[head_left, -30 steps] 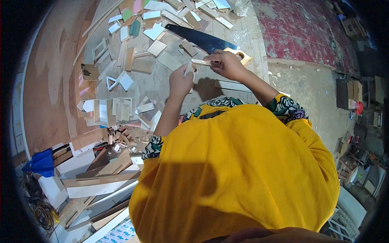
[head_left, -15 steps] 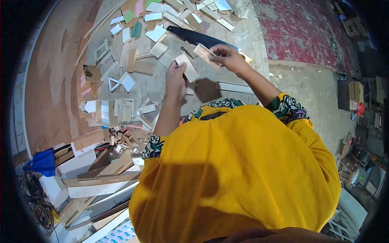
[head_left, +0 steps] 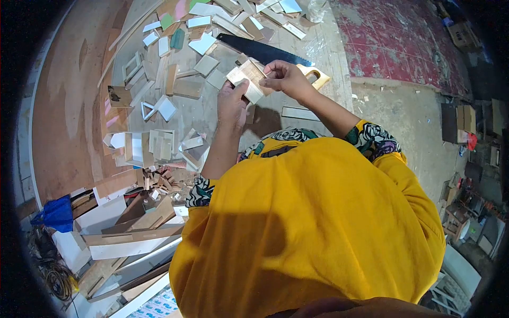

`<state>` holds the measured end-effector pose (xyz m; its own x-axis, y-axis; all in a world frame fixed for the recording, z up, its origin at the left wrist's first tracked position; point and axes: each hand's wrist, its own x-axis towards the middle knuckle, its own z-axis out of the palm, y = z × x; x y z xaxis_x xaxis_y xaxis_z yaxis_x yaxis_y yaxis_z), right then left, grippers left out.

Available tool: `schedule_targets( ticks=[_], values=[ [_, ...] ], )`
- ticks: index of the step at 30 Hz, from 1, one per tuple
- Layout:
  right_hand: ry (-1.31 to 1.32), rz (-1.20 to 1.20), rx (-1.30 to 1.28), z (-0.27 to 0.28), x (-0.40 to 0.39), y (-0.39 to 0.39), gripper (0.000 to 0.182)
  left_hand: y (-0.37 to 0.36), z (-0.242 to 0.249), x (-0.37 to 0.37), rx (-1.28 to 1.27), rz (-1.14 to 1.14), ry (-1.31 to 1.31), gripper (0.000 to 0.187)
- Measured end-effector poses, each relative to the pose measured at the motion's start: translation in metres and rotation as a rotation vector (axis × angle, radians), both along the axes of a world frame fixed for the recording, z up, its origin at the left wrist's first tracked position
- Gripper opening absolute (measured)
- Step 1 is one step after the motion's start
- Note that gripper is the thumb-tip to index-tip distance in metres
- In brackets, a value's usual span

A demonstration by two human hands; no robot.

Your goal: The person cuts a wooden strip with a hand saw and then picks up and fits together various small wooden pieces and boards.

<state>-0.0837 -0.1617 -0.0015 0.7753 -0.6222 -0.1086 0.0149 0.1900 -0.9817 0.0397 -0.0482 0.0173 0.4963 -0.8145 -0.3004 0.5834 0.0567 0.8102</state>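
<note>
My left hand [head_left: 232, 103] grips a pale wooden block [head_left: 245, 90], thumb on its top face. In my right hand [head_left: 286, 79] is a second small wooden piece [head_left: 252, 72], pinched at its right edge. The two pieces meet or overlap in front of me; whether they touch all along cannot be seen. Just beyond my hands lies a handsaw with a dark blade [head_left: 260, 50] and a light wooden handle [head_left: 317, 77]. The handle shows to the right of my right wrist.
Many wood offcuts [head_left: 205, 65] lie scattered over the worktable [head_left: 212, 114]. Small open wooden boxes [head_left: 139, 148] stand at the left. A long plywood sheet [head_left: 69, 106] runs along the far left. Stacked boards [head_left: 132, 236] and a blue bag [head_left: 55, 213] are at lower left.
My right hand has moved left, bringing its wooden piece against or over the block in my left hand. More of the saw handle now shows.
</note>
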Motion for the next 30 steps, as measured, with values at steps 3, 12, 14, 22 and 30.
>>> schedule_targets(
  ticks=[3, 12, 14, 22, 30],
  values=[
    [0.058, 0.015, 0.032, 0.003, -0.001, 0.000, 0.023, 0.000, 0.001, 0.000, -0.016, 0.012, 0.012, 0.029],
    [-0.015, -0.018, 0.004, 0.008, -0.002, 0.002, 0.024, 0.002, 0.007, -0.004, 0.050, -0.011, -0.074, 0.028],
    [-0.001, -0.025, -0.019, 0.010, -0.002, 0.002, 0.023, 0.003, 0.008, -0.004, 0.045, -0.023, -0.064, 0.031],
    [0.037, 0.009, -0.043, 0.009, -0.005, 0.000, 0.021, 0.003, 0.008, -0.006, 0.021, 0.015, -0.038, 0.030],
    [0.046, -0.012, -0.144, 0.009, -0.005, 0.001, 0.019, 0.003, 0.010, -0.004, 0.059, 0.003, -0.027, 0.029]
  ],
)
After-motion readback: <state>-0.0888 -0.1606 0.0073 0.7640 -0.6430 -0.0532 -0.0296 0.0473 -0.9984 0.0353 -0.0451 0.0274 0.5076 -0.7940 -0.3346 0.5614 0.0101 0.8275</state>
